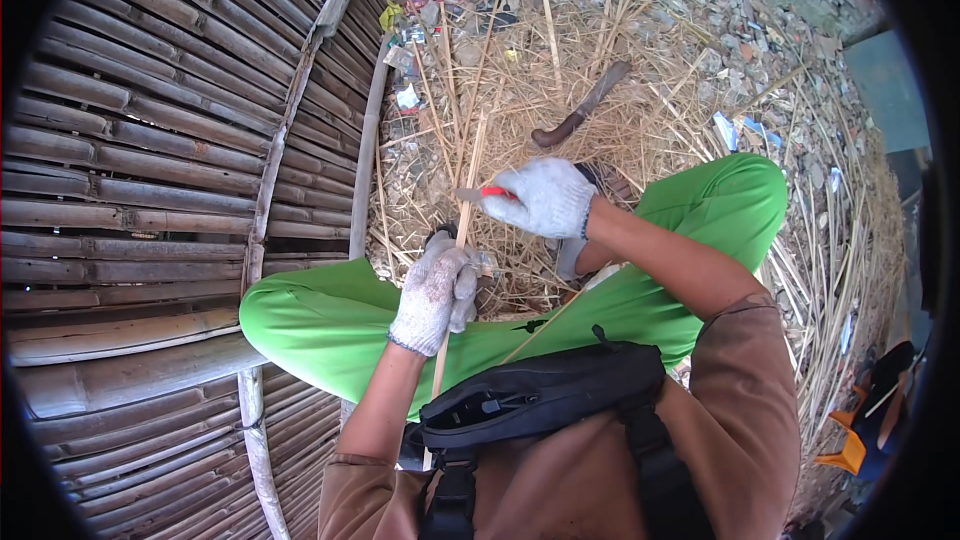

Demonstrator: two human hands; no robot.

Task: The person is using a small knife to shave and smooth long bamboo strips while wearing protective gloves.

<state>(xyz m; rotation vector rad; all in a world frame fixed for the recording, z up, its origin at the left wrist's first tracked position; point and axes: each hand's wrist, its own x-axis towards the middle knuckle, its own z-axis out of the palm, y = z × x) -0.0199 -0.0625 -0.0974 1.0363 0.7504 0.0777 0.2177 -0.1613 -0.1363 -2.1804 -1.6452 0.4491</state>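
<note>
A thin bamboo strip (464, 210), light, stiff yet springy, stands over the lap, left hand (435, 292) closed around its near part, right hand (545, 198) gripping what looks like a red-handled knife (487, 194).

Knife (478, 194) handle hidden inside right hand (545, 198) grip.

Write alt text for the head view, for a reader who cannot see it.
A seated person in green trousers and white work gloves grips a thin bamboo strip in the left hand, while the right hand holds a red-handled knife against it. Straw and rubble cover the ground, where a curved blade lies; a bamboo panel stands left.
</note>
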